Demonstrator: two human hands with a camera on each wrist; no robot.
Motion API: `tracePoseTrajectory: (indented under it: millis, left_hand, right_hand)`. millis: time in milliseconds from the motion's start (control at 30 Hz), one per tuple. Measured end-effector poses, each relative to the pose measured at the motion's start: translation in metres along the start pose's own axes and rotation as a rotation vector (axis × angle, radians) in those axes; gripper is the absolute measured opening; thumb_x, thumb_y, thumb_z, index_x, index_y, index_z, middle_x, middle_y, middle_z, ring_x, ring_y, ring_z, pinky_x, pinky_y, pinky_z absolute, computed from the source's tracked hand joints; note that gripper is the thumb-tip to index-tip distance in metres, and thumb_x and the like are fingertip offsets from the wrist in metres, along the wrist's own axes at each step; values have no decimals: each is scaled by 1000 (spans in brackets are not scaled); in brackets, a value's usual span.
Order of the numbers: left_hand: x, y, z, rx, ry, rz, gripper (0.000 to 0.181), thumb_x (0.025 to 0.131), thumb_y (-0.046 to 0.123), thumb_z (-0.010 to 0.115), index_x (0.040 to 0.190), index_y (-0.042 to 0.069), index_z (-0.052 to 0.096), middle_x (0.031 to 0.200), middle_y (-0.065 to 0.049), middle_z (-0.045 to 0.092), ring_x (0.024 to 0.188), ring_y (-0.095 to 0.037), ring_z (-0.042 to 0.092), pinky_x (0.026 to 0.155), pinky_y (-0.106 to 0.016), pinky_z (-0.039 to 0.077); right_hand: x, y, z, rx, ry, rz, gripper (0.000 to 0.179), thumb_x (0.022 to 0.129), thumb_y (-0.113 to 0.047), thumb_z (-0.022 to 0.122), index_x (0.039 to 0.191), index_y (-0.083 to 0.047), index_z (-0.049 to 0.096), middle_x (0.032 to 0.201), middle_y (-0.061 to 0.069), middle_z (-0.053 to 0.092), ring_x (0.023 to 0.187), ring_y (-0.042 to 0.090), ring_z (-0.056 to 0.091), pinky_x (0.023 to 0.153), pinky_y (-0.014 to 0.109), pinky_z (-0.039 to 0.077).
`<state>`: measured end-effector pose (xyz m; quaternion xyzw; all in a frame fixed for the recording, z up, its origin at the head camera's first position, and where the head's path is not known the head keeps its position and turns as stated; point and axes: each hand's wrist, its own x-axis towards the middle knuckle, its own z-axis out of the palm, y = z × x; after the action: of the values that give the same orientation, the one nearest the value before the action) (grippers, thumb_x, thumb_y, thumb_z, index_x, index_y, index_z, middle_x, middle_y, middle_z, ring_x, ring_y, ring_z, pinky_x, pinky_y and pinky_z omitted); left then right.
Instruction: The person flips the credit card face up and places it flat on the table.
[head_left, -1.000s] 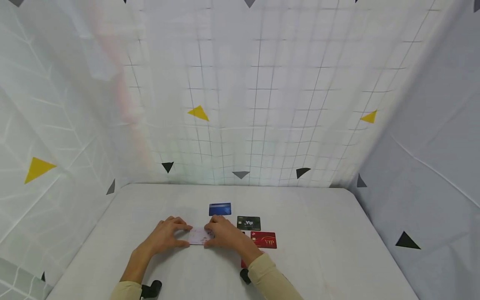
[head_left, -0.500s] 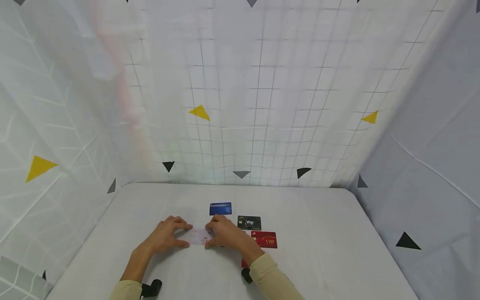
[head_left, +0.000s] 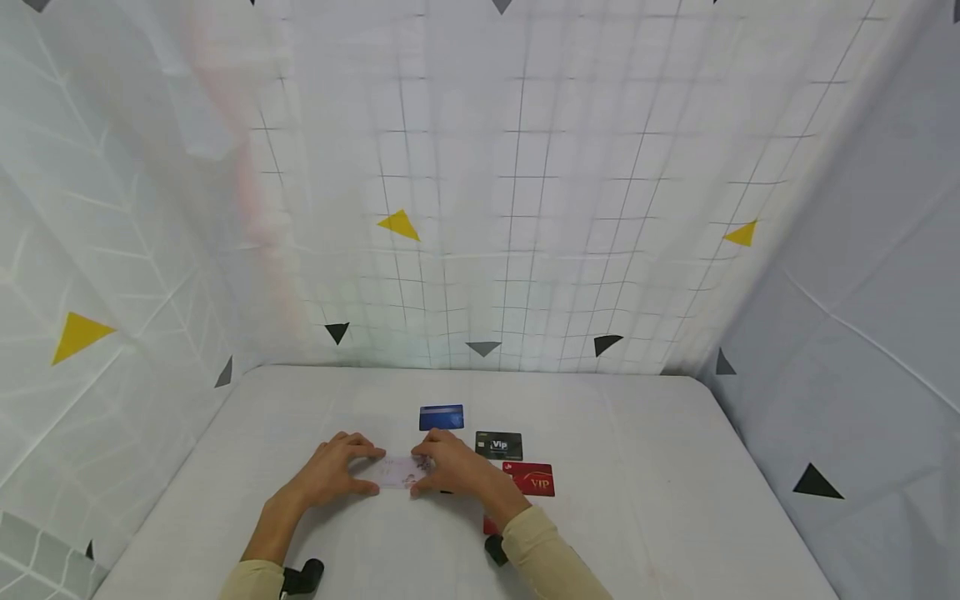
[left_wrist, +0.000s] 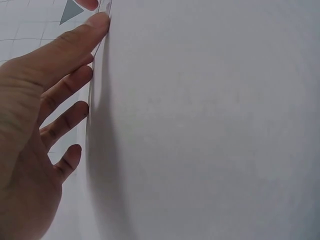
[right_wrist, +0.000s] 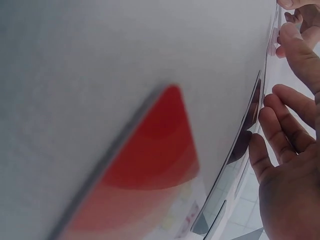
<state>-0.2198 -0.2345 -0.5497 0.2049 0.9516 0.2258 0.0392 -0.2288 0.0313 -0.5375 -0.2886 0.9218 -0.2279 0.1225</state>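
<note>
A pale pink printed card [head_left: 397,472] lies on the white tabletop between the two hands. My left hand [head_left: 326,471] holds its left end, thumb at the near edge and index finger at the far edge. At the other end, my right hand [head_left: 457,468] grips the card the same way and covers part of it. In the left wrist view, the left thumb [left_wrist: 97,22] presses down by the card's edge, with the other fingers spread low along the table. The right thumb [right_wrist: 291,35] shows at the pink card in the right wrist view.
Above the right hand lies a blue card [head_left: 441,417]. A dark green Vip card [head_left: 498,446] and a red VIP card [head_left: 532,479] are to its right. Another red card [head_left: 489,527] is partly under the right forearm. Black wrist devices [head_left: 303,577] sit near the sleeves.
Both hands stay nearly still on the pink card. The right hand shifts very slightly to the right.
</note>
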Motion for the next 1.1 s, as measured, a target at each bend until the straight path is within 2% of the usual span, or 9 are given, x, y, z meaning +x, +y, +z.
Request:
tracePoseTrajectory:
  millis: [133, 267, 500, 667, 767, 933, 1100]
  left_hand:
    - [2, 0, 1, -28, 4, 20, 57, 72, 52, 86, 121, 27, 73, 112, 13, 63, 113, -19, 53, 95, -56, 39]
    - [9, 3, 0, -106, 22, 47, 55, 76, 48, 85, 124, 25, 72, 115, 11, 63, 117, -22, 53, 97, -59, 39]
    - [36, 14, -3, -182, 61, 43, 52, 79, 42, 85, 125, 20, 71, 116, 9, 63, 115, -22, 54, 96, -56, 44]
    - [60, 20, -3, -154, 44, -8, 55, 79, 45, 84, 127, 23, 70, 118, 7, 63, 116, -22, 54, 99, -57, 39]
    - [76, 22, -2, -126, 37, -41, 55, 79, 46, 83, 128, 23, 70, 117, 6, 64, 117, -22, 53, 102, -58, 37]
    - [96, 23, 4, -85, 19, -82, 57, 78, 46, 85, 128, 23, 70, 118, 5, 65, 116, -23, 54, 102, -57, 37]
    - [106, 24, 13, -54, 17, -79, 58, 77, 46, 85, 128, 22, 71, 125, 0, 64, 120, -27, 54, 103, -61, 37]
  right_hand:
    - [1, 3, -2, 0, 12, -35, 63, 81, -48, 81, 135, -20, 65, 128, -5, 57, 114, 11, 54, 100, 33, 49]
    - [3, 10, -8, 50, 38, -62, 65, 83, -51, 78, 137, -19, 63, 130, -4, 58, 117, 13, 55, 99, 36, 50]
    - [6, 36, -24, 158, 82, -38, 65, 85, -52, 76, 138, -16, 62, 132, 1, 58, 116, 16, 58, 94, 38, 52]
    - [8, 58, -36, 213, 120, 10, 64, 86, -47, 78, 137, -12, 62, 129, 5, 58, 117, 22, 59, 96, 40, 52]
    - [11, 69, -43, 235, 155, 41, 62, 85, -42, 80, 135, -10, 63, 123, 7, 59, 112, 26, 60, 92, 41, 52]
    - [15, 80, -50, 200, 169, 69, 63, 86, -40, 80, 137, -8, 61, 124, 9, 60, 113, 27, 58, 92, 43, 52]
    - [14, 86, -51, 125, 187, 104, 63, 86, -39, 80, 137, -7, 62, 123, 11, 61, 113, 28, 57, 96, 48, 49]
